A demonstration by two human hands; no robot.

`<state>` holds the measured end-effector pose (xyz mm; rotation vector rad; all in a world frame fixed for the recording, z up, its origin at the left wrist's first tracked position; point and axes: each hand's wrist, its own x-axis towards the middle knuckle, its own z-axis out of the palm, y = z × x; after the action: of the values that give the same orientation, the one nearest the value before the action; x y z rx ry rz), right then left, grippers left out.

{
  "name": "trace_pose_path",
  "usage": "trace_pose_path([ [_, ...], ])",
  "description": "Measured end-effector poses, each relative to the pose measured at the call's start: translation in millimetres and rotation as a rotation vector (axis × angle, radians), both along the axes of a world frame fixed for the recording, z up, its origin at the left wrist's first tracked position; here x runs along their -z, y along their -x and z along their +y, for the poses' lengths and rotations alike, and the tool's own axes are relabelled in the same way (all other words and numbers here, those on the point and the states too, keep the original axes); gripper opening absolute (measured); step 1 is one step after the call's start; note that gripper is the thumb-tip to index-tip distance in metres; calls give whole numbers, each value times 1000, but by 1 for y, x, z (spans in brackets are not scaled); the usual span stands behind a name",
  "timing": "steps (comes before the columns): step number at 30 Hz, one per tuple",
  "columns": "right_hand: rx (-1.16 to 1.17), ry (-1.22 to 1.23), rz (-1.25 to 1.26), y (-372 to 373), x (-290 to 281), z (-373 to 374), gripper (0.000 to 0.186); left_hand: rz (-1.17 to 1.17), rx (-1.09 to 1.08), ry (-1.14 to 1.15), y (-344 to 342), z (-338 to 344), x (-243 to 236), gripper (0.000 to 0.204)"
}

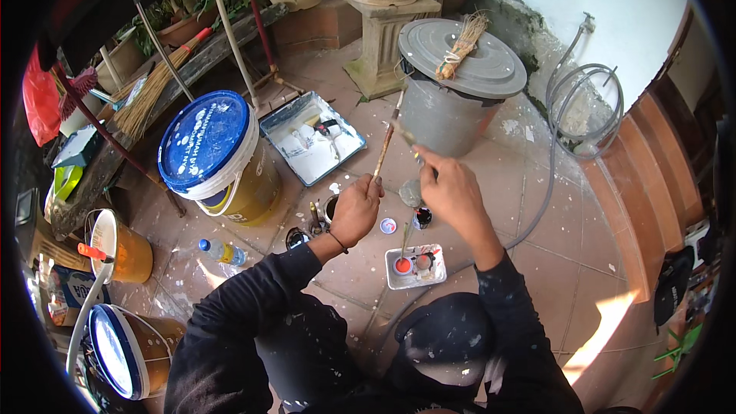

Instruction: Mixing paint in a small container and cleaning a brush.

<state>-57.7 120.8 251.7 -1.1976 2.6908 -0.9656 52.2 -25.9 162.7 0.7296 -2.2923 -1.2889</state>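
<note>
My left hand (356,211) is closed around the lower end of a thin, mottled brown stick (386,138), which slants up and away from me. My right hand (455,193) pinches a slim tool that looks like a small paintbrush (406,136); its tip is close to the stick, and whether they touch I cannot tell. Below the hands, a small white tray (416,280) holds a cup of orange-red paint (402,266) with a thin stem standing in it. A small dark paint pot (422,218) and a round lid (389,226) are on the tiles between my hands.
A blue-lidded bucket (207,142) and a paint tray (314,138) stand ahead to the left. A grey bin (448,107) with a bundle of bristles (463,46) on its lid is ahead. A hose (552,161) curves along the right, beside brick steps (636,184). A bottle (222,251) lies left.
</note>
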Motion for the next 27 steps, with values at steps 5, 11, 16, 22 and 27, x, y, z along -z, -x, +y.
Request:
trace_pose_path([
  [5,22,175,40,2,3,-1,38,20,28,-19,2,-1,2,38],
  [11,-136,41,-64,-1,2,-2,36,93,-24,-323,3,-9,-1,42],
  [16,-49,73,-138,5,8,-3,38,89,49,-618,0,-9,-10,41],
  [22,-1,204,-141,7,6,-2,37,35,158,-842,-4,-8,-17,40],
  [27,-182,82,-216,0,10,0,38,130,54,-810,-5,-13,-22,39],
])
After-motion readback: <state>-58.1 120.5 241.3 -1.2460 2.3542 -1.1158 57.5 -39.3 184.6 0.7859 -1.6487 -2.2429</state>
